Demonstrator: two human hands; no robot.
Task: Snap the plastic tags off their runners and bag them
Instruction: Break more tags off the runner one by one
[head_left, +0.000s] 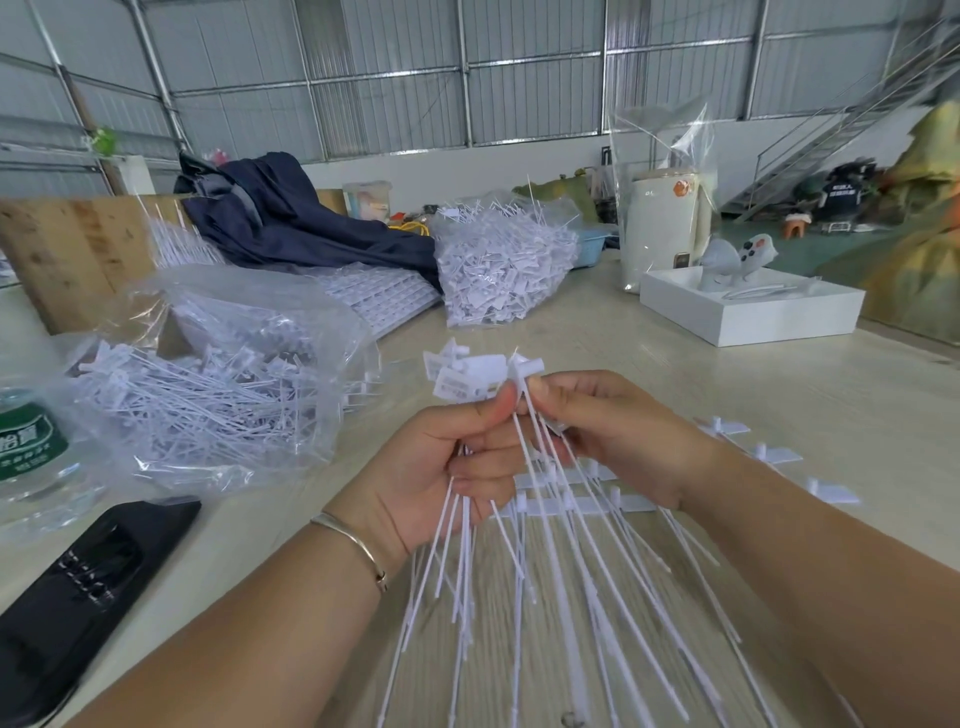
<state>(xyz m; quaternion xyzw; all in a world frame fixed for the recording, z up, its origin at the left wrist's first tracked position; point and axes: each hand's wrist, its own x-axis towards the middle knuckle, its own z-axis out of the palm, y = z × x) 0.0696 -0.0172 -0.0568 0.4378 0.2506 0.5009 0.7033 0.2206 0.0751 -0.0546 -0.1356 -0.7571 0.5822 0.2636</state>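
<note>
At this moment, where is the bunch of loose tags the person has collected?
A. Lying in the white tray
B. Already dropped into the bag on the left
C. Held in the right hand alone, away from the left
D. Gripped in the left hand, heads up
D: the left hand grips the bunch of tags with heads up and tails hanging down, while the right hand pinches one tag beside it.

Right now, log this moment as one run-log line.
left hand: grips bunch of snapped-off tags | right hand: pinches one tag stem | runner: on table under hands | open bag: left, holds tags
</note>
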